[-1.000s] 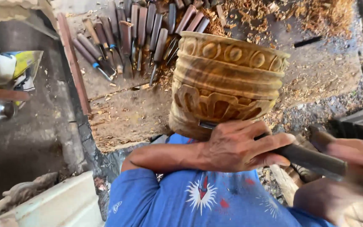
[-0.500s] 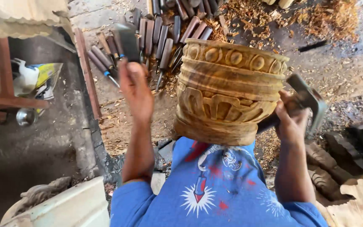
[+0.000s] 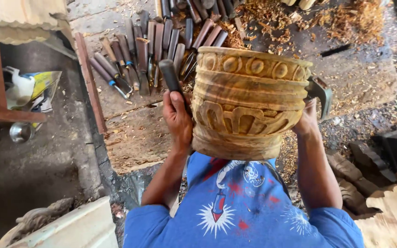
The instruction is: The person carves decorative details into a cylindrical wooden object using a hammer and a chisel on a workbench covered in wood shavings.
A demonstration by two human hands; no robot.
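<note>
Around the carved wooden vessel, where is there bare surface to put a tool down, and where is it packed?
Bare patches: the board between the left hand and the red wooden rail, and the dusty ground beyond the right hand. Crowded: the row of chisels behind the carved vessel, and the shavings top right.

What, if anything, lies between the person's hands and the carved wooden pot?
Nothing separate. The left hand presses a dark-handled chisel against the carved wooden pot; the right hand, gripping a mallet, touches its other side.

Carved pot point(image 3: 249, 101) was matt, raw wood; chisels point(image 3: 157, 46) had dark wooden handles; shavings point(image 3: 345, 18) lay rough.
</note>
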